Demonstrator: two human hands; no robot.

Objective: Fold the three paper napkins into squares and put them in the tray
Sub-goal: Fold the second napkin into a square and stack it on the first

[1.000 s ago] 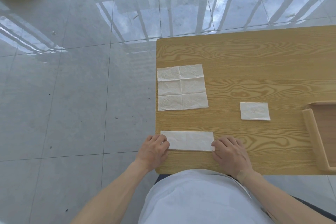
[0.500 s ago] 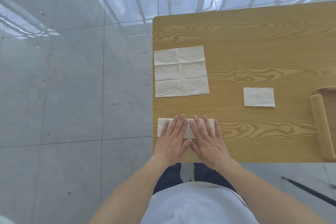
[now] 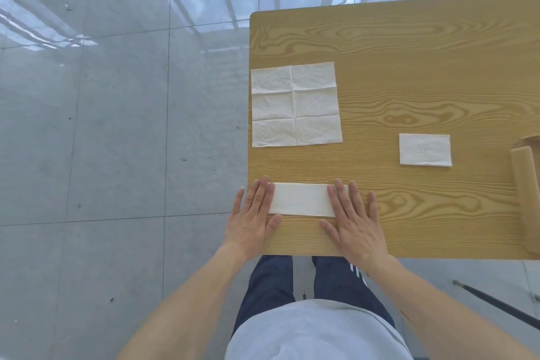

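I am pressing both hands flat on the long folded napkin strip lying along the near edge of the wooden table. My left hand is covering the strip's left end, its fingers straight and slightly spread, the little finger hanging past the table's left edge; my thumb is lying on the bare wood just below the strip. My right hand is covering the strip's right end in the same way — fingers straight, a little apart, nothing curled round the paper — with its thumb pointing inward on the wood under the strip. Between my two hands the middle of the strip is showing white and flat. Beyond my left fingertips, well apart from them, the unfolded napkin is lying open with its crease lines dividing it into six panels, its left side running along the table's left edge. Beyond and to the right of my right fingers, the small folded napkin is lying on the wood, just beside the tray — only the tray's wooden left rim is showing at the right edge of the view. Below my wrists, my dark trousers and pale shirt are showing over the glossy grey tiled floor.
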